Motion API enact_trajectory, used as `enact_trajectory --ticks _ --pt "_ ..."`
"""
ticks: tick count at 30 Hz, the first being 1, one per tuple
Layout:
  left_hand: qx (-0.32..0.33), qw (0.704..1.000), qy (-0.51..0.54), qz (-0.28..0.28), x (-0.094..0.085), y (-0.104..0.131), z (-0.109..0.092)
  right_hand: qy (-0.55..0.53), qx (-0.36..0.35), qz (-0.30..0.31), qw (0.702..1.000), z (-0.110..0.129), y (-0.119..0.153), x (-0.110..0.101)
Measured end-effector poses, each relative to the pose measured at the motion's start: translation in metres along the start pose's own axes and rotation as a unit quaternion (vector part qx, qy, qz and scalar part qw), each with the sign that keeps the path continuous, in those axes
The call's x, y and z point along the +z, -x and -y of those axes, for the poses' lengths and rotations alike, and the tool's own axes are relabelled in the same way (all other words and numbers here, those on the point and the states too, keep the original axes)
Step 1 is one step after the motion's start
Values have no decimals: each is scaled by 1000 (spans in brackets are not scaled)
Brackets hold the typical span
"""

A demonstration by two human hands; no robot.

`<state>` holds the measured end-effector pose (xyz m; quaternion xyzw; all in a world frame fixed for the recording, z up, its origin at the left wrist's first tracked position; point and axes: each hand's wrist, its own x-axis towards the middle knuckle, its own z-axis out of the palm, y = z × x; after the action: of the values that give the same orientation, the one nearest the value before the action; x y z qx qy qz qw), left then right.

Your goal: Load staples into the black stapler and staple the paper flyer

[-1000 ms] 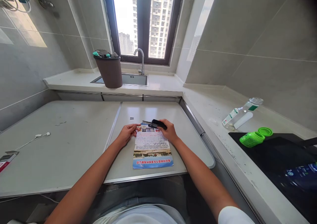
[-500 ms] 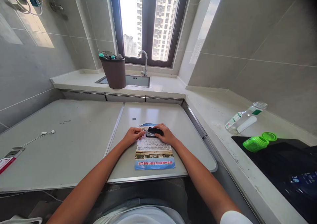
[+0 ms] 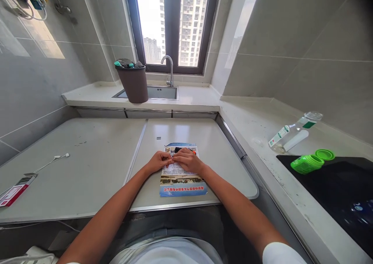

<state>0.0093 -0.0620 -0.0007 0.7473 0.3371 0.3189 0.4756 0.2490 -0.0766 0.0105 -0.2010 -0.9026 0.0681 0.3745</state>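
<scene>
The left hand (image 3: 159,161) has its fingertips narrowly together, their hold unclear; the right (image 3: 190,162) curls over a black stapler (image 3: 176,149), partly hidden. Beneath them lies a printed paper leaflet (image 3: 183,188), short of the metal trim (image 3: 175,207) at six o'clock. The smooth, round-cornered tabletop (image 3: 93,166) stretches widest toward nine. Small metallic strips (image 3: 158,138) lie at eleven; a green plastic bottle (image 3: 306,164) at three.

The left forearm (image 3: 116,209) and right forearm (image 3: 237,205) slant forward and inward. The left hand (image 3: 159,161) is half curled, its fingers drawn together; the right hand (image 3: 189,161) arches palm down. Their fingertips seem to meet, though overlap obscures this.
</scene>
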Motion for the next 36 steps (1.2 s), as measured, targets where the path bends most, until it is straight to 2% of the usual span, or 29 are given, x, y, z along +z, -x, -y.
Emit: enact_trajectory --ticks 3,6,9,11,13,16,18,21,23,25,30,36 --pt "2 1000 6 -16 0 -1 -6 -32 28 -36 998 -5 -1 -6" --pt "4 998 16 -55 -3 -1 -11 -43 96 -111 988 -21 4 -21" --pt "-5 993 -1 -115 -12 -3 -10 -18 191 -193 962 -50 20 -41" --pt "-4 984 -57 -169 -20 -4 -6 25 261 -229 937 -70 35 -53" --pt "2 963 -154 -221 -28 -5 1 82 338 -225 910 -88 49 -60" --pt "-15 920 -288 -263 -38 -6 13 150 429 -158 877 -103 61 -61" --pt "-25 900 -335 -277 -42 -6 20 172 457 -117 865 -107 63 -58" --pt "4 873 -393 -289 -46 -8 27 183 467 -92 860 -109 62 -52" --pt "17 858 -424 -289 -49 -9 31 191 475 -81 855 -109 61 -50" --pt "8 855 -441 -272 -53 -10 35 200 485 -73 848 -110 61 -50" --pt "-45 865 -466 -183 -57 -13 44 217 511 -35 831 -111 59 -50" --pt "-130 843 -513 -95 -48 -18 45 220 527 -8 821 -107 55 -50"
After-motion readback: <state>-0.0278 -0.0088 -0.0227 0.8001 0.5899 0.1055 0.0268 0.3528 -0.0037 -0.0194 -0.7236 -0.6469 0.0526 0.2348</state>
